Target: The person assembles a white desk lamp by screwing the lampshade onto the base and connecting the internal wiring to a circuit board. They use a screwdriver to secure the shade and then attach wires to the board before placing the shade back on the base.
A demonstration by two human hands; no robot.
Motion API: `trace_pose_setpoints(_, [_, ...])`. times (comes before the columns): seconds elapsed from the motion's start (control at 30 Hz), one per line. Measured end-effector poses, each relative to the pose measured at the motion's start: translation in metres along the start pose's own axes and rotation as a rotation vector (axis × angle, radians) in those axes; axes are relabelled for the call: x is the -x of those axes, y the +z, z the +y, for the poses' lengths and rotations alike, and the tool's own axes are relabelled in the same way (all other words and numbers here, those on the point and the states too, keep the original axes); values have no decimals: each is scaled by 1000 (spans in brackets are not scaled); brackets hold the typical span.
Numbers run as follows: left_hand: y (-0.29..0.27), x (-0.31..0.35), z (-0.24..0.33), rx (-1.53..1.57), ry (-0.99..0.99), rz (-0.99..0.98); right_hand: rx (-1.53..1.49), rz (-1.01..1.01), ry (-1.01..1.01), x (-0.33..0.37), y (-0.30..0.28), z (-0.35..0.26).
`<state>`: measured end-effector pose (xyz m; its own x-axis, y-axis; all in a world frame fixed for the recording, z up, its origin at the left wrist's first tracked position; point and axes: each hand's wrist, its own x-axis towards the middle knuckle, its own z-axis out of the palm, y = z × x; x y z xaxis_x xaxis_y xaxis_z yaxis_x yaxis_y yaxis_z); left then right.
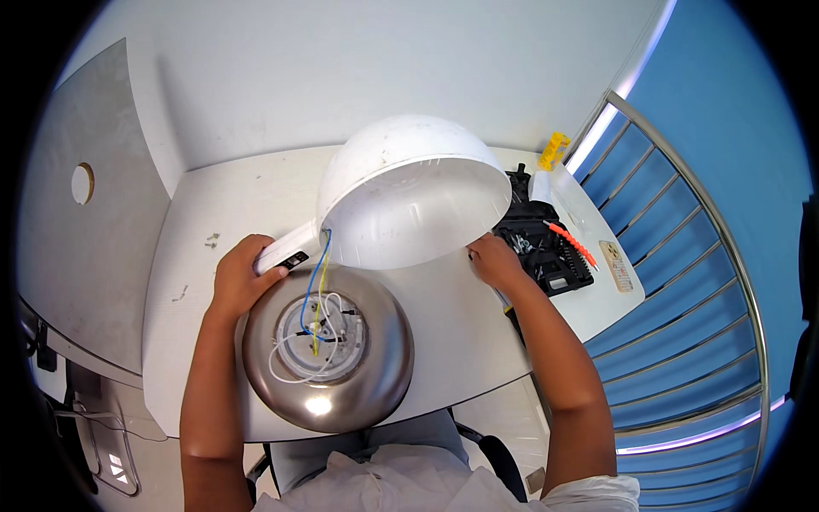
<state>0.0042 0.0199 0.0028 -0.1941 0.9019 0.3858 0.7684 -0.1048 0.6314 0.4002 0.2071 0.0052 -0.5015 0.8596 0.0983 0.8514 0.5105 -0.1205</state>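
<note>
Dome (414, 200) is white, bowl (386, 341) shiny bronze-brown. Wires (309, 290) are blue, yellow-green, white. Toolbox (533, 211) black, rod (573, 245) red-orange, table (461, 341) white, railing (751, 309) silver, side wall (725, 111) blue.

A white table (461, 341) with curved edges stands against the far wall, its surface pale and smooth. Close to its near edge sits a rounded, brownish metallic shell (388, 341), with a round plate and wires showing at its top. Over on the left, a few small metal bits (213, 239) lie loose. At the right, an open black tool case (546, 247) rests on the tabletop, a yellow item (554, 151) beyond it at the far corner and a flat beige piece (616, 266) near the right edge.
</note>
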Motion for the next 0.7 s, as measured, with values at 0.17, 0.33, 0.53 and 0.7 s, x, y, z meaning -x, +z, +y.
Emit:
trace_pose_setpoints(0.17, [0,-1,3,-6,6,-19,-30,108,-12,9,-16,-1])
trace_pose_setpoints(0.33, [-2,3,-2,-28,9,-6,1,39,129,94,-54,-25])
trace_pose_setpoints(0.53, [2,0,-2,-7,-2,-15,72,84,228,162,-30,-21])
trace_pose_setpoints(0.7, [2,1,1,-9,-8,-5,-225,181,21,162,-59,-55])
